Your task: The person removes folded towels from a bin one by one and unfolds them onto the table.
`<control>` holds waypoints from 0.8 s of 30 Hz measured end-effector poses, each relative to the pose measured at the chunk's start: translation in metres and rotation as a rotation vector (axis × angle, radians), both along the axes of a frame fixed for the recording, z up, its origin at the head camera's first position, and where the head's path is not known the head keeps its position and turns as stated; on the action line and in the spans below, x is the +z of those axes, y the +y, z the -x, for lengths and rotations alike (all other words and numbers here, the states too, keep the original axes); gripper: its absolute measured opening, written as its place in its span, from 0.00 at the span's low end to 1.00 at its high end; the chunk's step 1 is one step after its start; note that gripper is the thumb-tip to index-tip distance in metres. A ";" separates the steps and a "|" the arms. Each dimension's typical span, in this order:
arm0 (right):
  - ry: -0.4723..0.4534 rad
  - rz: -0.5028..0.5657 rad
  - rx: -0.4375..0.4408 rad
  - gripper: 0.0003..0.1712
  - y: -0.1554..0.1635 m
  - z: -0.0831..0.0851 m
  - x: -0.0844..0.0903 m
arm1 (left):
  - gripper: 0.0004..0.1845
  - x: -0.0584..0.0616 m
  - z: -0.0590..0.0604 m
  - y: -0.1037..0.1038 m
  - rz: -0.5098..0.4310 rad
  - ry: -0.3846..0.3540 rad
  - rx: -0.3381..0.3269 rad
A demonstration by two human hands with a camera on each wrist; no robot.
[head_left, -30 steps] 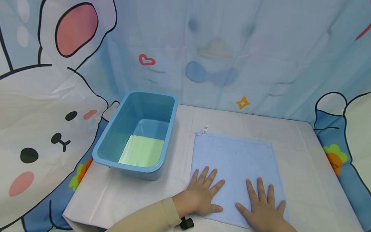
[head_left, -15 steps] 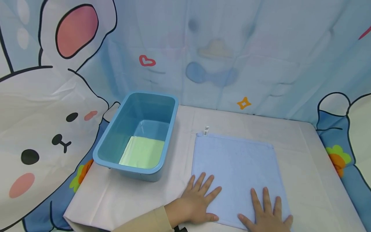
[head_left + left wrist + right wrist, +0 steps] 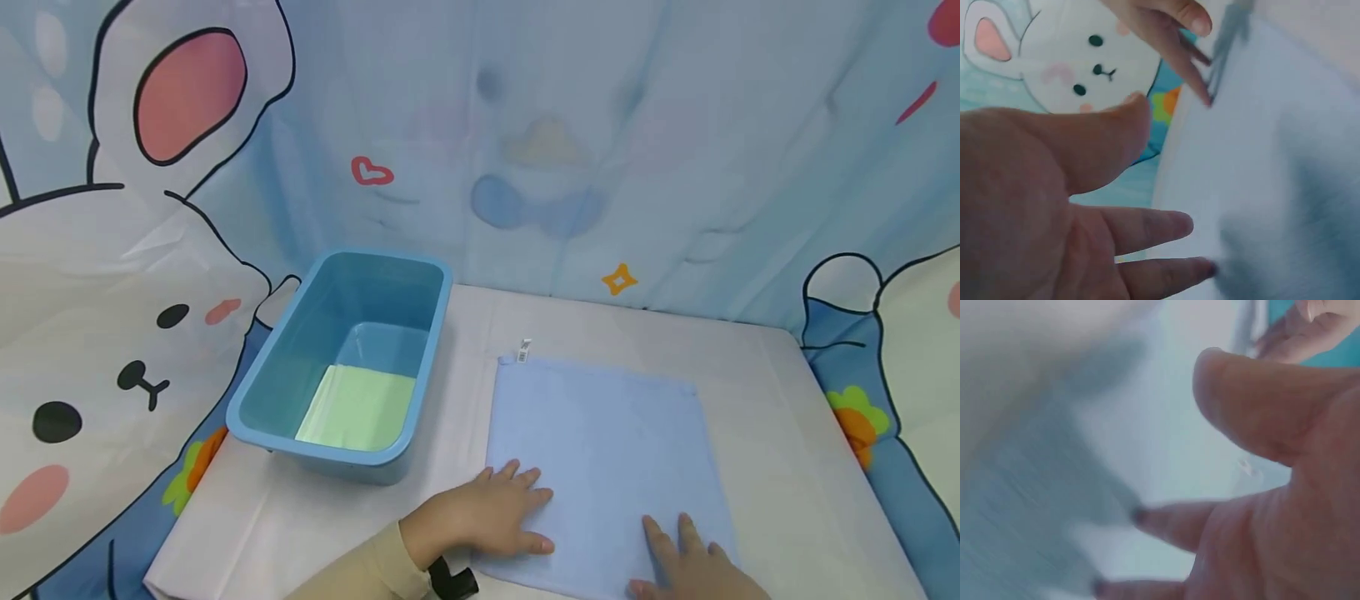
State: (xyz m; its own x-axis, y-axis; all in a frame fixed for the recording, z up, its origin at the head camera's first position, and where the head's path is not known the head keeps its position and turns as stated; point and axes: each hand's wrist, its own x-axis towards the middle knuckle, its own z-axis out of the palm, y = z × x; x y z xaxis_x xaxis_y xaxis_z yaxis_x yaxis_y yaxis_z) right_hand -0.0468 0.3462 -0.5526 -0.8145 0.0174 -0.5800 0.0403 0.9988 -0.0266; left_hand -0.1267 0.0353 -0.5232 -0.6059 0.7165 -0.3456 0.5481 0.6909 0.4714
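Observation:
A light blue cloth (image 3: pixel 600 450) lies flat on the white-covered table, a small white tag (image 3: pixel 523 350) at its far left corner. Over the cloth's left edge is my left hand (image 3: pixel 491 512), fingers spread and fingertips right at the fabric. My right hand (image 3: pixel 693 567) is at the near right part of the cloth, fingers apart, its lower part cut off by the frame. Both wrist views show relaxed fingers with nothing between them; the left palm (image 3: pixel 1016 206) and right palm (image 3: pixel 1297 531) are raised off the cloth.
A blue plastic basin (image 3: pixel 247 429) stands left of the cloth, with a folded light green cloth (image 3: pixel 360 408) on its bottom. Behind the white tablecloth (image 3: pixel 765 417) hangs a blue curtain (image 3: pixel 675 167) with cartoon prints. A black strap device (image 3: pixel 453 581) sits at my left wrist.
Both hands have drawn back toward the near edge of the cloth, and their fingers are less flatly spread. The head view has shifted slightly. The cloth stays flat.

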 end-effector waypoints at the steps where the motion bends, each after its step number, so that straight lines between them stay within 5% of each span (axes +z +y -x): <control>1: -0.035 0.006 -0.012 0.69 0.000 0.007 0.009 | 0.40 0.004 0.006 0.002 -0.026 -0.006 0.036; 5: -0.059 0.073 -0.098 0.62 0.003 0.037 0.043 | 0.33 0.013 0.036 0.012 -0.190 -0.007 0.211; 10: 0.152 0.292 -0.115 0.45 0.022 0.069 0.059 | 0.23 0.011 0.077 0.018 -0.500 -0.063 0.479; 17: 0.319 0.314 -0.331 0.42 0.060 0.092 0.044 | 0.19 -0.002 0.125 0.024 -0.828 -0.049 0.872; 24: 0.328 0.288 -0.524 0.44 0.086 0.103 0.021 | 0.24 -0.021 0.156 0.025 -0.865 0.050 0.996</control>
